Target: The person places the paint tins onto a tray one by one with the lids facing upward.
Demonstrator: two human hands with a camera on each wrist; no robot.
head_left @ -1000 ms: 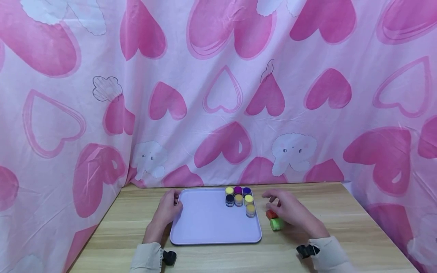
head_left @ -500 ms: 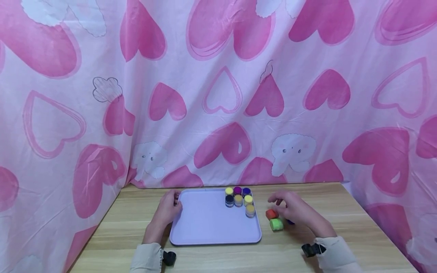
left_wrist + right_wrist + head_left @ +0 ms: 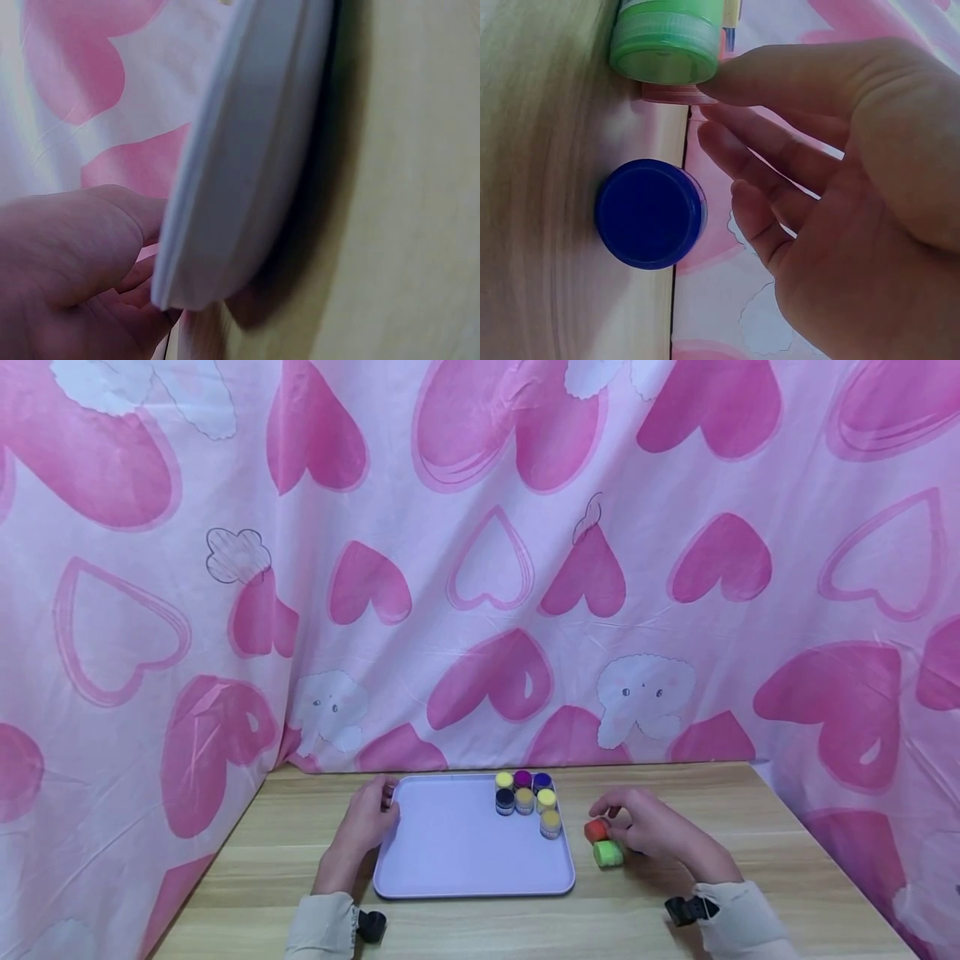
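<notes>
My left hand holds the left rim of the lilac tray, thumb on the upper side and the other fingers partly hidden below in the left wrist view. Small paint jars stand at the tray's back right, among them a black-lidded jar and a purple-lidded jar. Right of the tray, my right hand is over a red jar, its thumb and forefinger loosely bent beside it; firm contact cannot be seen. A green jar lies on its side near the thumb. A blue jar is below the fingers.
The wooden table extends around the tray. A pink curtain with hearts hangs along its back edge. Yellow-lidded and tan-lidded jars stand near the tray's right rim.
My right hand has shifted right from its earlier place and then lowered, its thumb now beside the red jar. My left hand and the tray have stayed put.
</notes>
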